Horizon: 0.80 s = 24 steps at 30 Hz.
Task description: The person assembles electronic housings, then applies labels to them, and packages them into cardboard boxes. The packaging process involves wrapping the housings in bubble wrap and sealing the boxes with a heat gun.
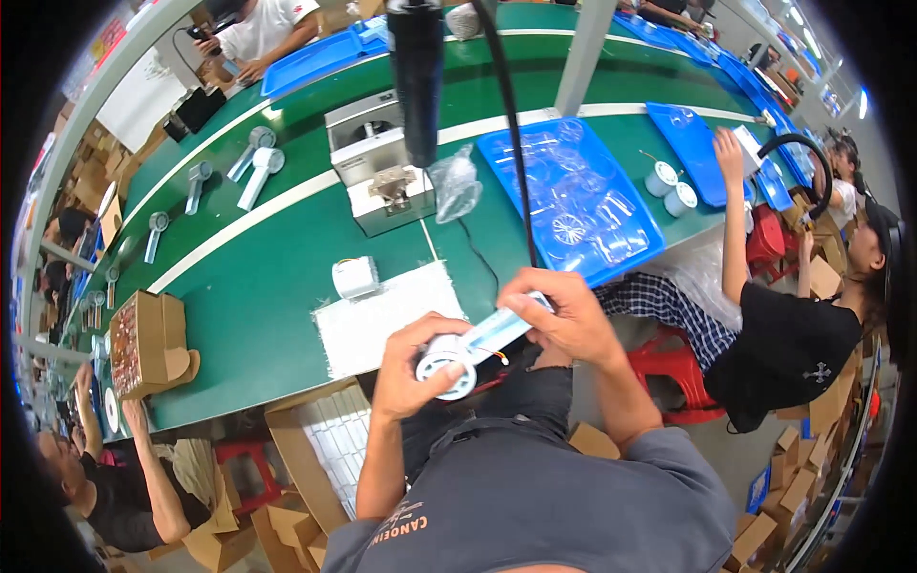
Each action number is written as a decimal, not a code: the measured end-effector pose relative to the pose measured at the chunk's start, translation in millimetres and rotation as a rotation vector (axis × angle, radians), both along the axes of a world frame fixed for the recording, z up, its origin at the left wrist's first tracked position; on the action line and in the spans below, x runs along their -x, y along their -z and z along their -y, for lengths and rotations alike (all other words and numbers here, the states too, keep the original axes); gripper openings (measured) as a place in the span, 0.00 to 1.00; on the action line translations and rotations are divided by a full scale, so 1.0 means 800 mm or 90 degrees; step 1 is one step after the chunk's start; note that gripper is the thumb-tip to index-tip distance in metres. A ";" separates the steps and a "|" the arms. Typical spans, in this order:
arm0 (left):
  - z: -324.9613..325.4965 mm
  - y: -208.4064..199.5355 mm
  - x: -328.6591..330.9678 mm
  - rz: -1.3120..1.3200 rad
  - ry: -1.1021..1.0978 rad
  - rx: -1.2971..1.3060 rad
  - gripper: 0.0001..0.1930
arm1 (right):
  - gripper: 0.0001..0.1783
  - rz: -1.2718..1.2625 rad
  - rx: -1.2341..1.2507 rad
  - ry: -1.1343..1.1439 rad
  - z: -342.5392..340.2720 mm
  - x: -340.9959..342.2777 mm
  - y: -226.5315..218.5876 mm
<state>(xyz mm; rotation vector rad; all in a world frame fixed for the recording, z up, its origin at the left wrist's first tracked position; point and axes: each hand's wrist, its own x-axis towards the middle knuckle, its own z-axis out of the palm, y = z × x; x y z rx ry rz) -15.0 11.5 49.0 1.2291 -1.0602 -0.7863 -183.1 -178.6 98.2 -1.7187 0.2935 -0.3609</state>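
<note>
My left hand (406, 368) is closed round a white, round fan housing (460, 380), its thumb lying across the ring-shaped face. In my right hand (568, 320) is a pale blue fan handle (499, 329), pinched near its far end. The handle's lower end meets the housing; I cannot tell whether the two are joined. Thin coloured wires (501, 357) stick out beside that meeting point. Beyond my hands, a white cloth (387, 320) lies on the green bench, with another white fan housing (355, 277) at its far edge.
A metal machine (379, 162) stands ahead, under a hanging black tool (415, 86). At right is a blue tray (621, 215) of clear plastic parts. Several finished handheld fans (260, 177) lie on the belt. A cardboard box (153, 344) stands left; co-workers sit on both sides.
</note>
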 end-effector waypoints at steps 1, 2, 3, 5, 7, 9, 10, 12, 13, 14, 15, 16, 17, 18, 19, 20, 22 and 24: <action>0.003 -0.001 0.005 0.000 0.009 0.011 0.25 | 0.10 0.015 0.046 -0.013 0.009 0.001 0.000; 0.004 -0.001 0.014 -0.040 0.010 0.003 0.26 | 0.11 0.041 0.143 -0.045 0.022 0.003 -0.005; 0.008 -0.003 0.023 -0.078 0.014 -0.002 0.28 | 0.12 0.070 0.244 -0.073 0.038 0.004 -0.019; 0.009 -0.008 0.025 -0.038 -0.058 0.093 0.30 | 0.16 -0.138 0.133 -0.123 0.067 0.001 -0.069; -0.005 0.003 0.011 0.059 -0.196 0.062 0.22 | 0.21 -0.226 0.087 -0.180 0.124 -0.011 -0.091; -0.026 0.023 -0.007 0.200 -0.413 0.001 0.14 | 0.24 -0.335 0.145 -0.193 0.181 -0.047 -0.114; -0.029 0.036 -0.017 0.199 -0.416 0.006 0.14 | 0.24 -0.391 0.175 -0.158 0.218 -0.066 -0.112; -0.037 0.060 -0.033 0.292 -0.589 -0.040 0.07 | 0.26 -0.468 0.268 -0.124 0.283 -0.125 -0.123; -0.042 0.073 -0.036 0.294 -0.603 -0.043 0.07 | 0.25 -0.517 0.284 -0.095 0.327 -0.166 -0.118; -0.042 0.087 -0.041 0.322 -0.615 -0.060 0.06 | 0.24 -0.481 0.294 -0.036 0.355 -0.193 -0.126; -0.045 0.097 -0.045 0.358 -0.646 -0.096 0.04 | 0.21 -0.451 0.310 -0.021 0.371 -0.237 -0.132; -0.035 0.100 -0.048 0.448 -0.649 -0.018 0.04 | 0.15 -0.251 0.227 0.058 0.471 -0.269 -0.076; -0.031 0.090 -0.045 0.473 -0.667 -0.044 0.04 | 0.08 0.067 0.451 0.041 0.546 -0.317 0.007; -0.034 0.090 -0.044 0.484 -0.691 -0.089 0.04 | 0.07 0.007 0.408 0.006 0.565 -0.382 0.029; -0.040 0.091 -0.041 0.509 -0.738 -0.155 0.04 | 0.06 -0.037 0.353 -0.056 0.549 -0.469 0.051; -0.043 0.093 -0.036 0.539 -0.740 -0.170 0.04 | 0.08 -0.057 0.284 -0.036 0.532 -0.511 0.082; -0.020 0.101 -0.046 0.540 -0.698 -0.121 0.04 | 0.13 0.002 -0.116 0.240 0.623 -0.528 0.121; -0.016 0.098 -0.045 0.530 -0.707 -0.127 0.05 | 0.13 -0.113 0.362 0.158 0.674 -0.547 0.178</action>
